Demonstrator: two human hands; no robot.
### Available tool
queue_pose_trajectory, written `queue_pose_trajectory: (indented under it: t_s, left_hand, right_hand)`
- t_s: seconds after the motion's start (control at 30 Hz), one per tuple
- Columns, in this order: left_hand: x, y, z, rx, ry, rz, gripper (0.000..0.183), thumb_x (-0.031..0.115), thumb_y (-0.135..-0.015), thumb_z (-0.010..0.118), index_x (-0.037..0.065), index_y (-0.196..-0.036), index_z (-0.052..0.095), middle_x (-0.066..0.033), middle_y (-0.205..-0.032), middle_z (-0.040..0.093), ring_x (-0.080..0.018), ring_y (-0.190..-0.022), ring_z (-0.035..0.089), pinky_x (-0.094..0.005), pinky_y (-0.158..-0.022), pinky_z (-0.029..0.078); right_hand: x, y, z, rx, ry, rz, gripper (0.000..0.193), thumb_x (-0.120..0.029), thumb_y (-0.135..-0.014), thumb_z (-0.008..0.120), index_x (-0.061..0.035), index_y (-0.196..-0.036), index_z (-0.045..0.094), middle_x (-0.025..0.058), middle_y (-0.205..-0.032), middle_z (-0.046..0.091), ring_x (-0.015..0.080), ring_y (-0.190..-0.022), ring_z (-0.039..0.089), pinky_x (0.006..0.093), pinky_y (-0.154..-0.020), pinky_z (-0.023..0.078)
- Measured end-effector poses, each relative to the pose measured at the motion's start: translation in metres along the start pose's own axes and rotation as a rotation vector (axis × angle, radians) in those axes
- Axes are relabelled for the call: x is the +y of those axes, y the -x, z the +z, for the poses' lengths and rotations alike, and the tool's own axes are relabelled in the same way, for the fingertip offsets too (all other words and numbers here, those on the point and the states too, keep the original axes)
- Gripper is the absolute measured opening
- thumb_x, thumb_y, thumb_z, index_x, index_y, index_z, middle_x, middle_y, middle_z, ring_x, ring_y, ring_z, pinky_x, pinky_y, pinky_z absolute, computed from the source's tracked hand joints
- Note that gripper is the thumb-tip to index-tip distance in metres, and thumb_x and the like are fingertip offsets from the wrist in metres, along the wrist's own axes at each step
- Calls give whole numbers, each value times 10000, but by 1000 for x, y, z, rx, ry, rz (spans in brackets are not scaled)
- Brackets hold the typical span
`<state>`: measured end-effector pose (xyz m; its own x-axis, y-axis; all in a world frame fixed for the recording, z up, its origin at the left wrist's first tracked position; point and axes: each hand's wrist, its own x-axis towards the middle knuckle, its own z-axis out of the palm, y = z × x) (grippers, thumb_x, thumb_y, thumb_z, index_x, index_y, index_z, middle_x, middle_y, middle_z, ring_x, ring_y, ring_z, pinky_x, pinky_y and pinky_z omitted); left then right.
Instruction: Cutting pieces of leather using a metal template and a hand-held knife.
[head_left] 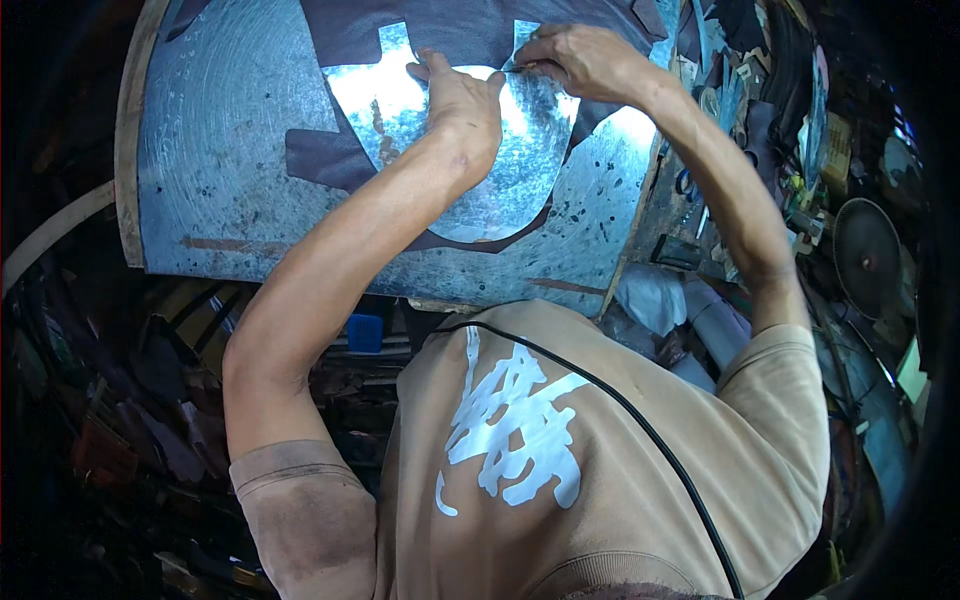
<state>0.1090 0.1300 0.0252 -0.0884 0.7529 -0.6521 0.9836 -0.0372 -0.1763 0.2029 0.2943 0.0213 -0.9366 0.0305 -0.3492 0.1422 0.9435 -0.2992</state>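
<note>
A shiny metal template (520, 185) with a rounded near end and narrow tabs at its far edge lies on dark brown leather (330, 158). My left hand (465, 108) rests on the template's far part, fingers and thumb spread, holding nothing. Close to its thumb, at the template's far edge by the right tab, my right hand (590, 65) is closed in a pinch. A thin dark tip shows at its fingers, too small to name. Leather sticks out around the template on several sides.
The scratched metal work surface (230, 130) has a wooden edge (130, 150) at its left. At the right lie blue-handled scissors (684, 182), scraps and a round disc (866, 258). A blue box (365, 333) sits below the near edge. A black cable (640, 420) crosses my shirt.
</note>
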Motion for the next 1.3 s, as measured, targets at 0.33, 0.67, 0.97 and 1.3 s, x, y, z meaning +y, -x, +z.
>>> queue_pose_trajectory:
  t_s: [0.33,0.67,0.97,1.3]
  left_hand:
    - [-1,-2,-3,-43,-5,39,1014,255,-758,752,80,-1559,156,-264,-1214,629,-476,-1137,593,-571,-1073,287]
    - [1,-5,-10,-82,-18,12,1048,281,-745,762,76,-1561,138,-266,-1216,627,-492,-1115,598,-572,-1065,306]
    - [-7,-12,-24,-96,-27,82,1131,248,-680,824,70,-1559,136,-265,-1195,637,-453,-1065,641,-564,-1052,346]
    - [-6,-30,-29,-142,-5,18,1032,239,-776,757,128,-1571,107,-270,-1126,665,-436,-1034,660,-556,-1021,388]
  right_hand:
    - [22,-25,-38,-172,21,-277,245,-238,-895,599,-115,-1093,676,194,-1174,639,380,-1037,625,440,-888,499]
    - [46,-42,-38,-127,-25,-453,237,-226,-891,601,-95,-1077,669,142,-1178,658,325,-1073,622,438,-913,481]
    - [45,-57,-64,-305,17,-435,137,-131,-776,590,-58,-890,611,135,-900,647,330,-930,631,458,-793,471]
    - [52,-70,-64,-253,130,-525,130,-167,-796,600,-117,-902,657,137,-991,630,354,-973,613,472,-791,467]
